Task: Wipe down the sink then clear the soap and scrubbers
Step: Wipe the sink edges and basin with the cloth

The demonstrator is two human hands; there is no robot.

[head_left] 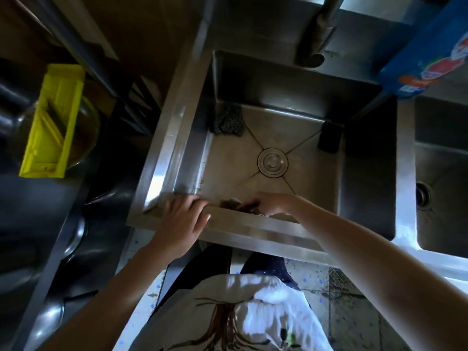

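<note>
A dim kitchen, seen from above: a square stainless steel sink [162, 158] with a round drain cover [272, 162] at its centre and a steel tap [316, 34] over the far edge. The left hand [181, 219] lies on the near rim, fingers straight and slightly spread. The right hand [274, 203] reaches inside against the near wall, fingers curled round a blurred dark brown wad [229, 203]. A dark wire-mesh scrubber [226, 120] sits in the far left corner of the basin. A black rectangular block [329, 138] leans on the right wall. A yellow plastic slicer [53, 122] lies left of the sink, and a blue printed packet [425, 51] stands at the far right.
</note>
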